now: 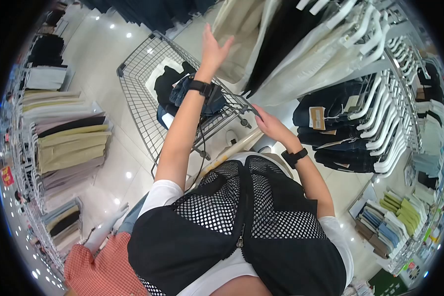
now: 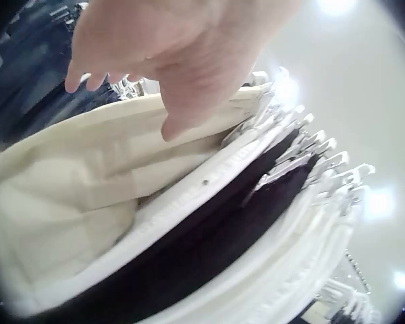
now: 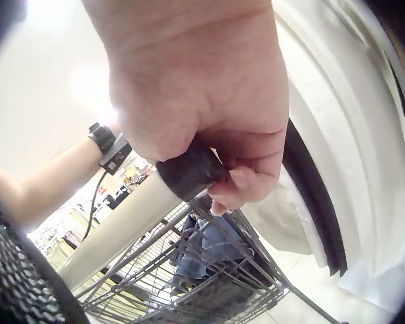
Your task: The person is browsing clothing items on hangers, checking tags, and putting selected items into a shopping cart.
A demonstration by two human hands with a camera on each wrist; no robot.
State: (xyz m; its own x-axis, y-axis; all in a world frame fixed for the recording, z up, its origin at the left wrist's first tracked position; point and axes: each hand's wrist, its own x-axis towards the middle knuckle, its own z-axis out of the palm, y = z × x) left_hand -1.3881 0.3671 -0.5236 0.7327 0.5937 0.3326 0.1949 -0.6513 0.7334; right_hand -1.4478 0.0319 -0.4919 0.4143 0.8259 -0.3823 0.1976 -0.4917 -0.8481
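Observation:
My left hand [image 1: 214, 53] is raised with fingers extended and thumb apart, beside beige trousers [image 1: 241, 37] on the rack. In the left wrist view the hand hangs over the trousers' waistband [image 2: 131, 111], its fingers holding nothing. Black trousers [image 2: 189, 250] and white ones hang close behind. With curled fingers, my right hand [image 3: 209, 94] grips the black end [image 3: 185, 172] of the cream cart handle [image 3: 125, 219]. The wire shopping cart [image 1: 133, 93] stands in front of me. Inside it lie dark garments [image 1: 168, 84] and blue jeans [image 3: 212, 246], piled loosely.
Dark jeans [image 1: 325, 111] with tags hang from white hangers [image 1: 392, 123] at the right. Rows of trousers [image 1: 74, 148] hang on the left side, beyond the tiled floor [image 1: 118, 153]. A red checked shirt [image 1: 111, 266] shows at the lower left.

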